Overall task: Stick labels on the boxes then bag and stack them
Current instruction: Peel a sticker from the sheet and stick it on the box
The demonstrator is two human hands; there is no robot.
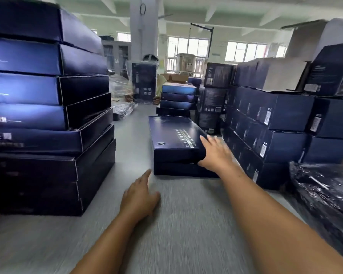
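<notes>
A flat dark blue box (172, 135) lies on top of another box (178, 170) in the middle of the grey table (186, 224). My right hand (216, 153) is at the top box's near right corner, fingers spread over the lid and thumb against the front side. My left hand (140, 196) hovers just over the table, short of the boxes' near left corner, fingers stretched forward and holding nothing. The picture is blurred by motion.
A tall stack of flat blue boxes (48, 115) stands at the left. Larger dark boxes with white labels (275, 125) are piled at the right. Plastic bags (325, 200) lie at the right edge. More flat boxes (177, 99) are stacked behind.
</notes>
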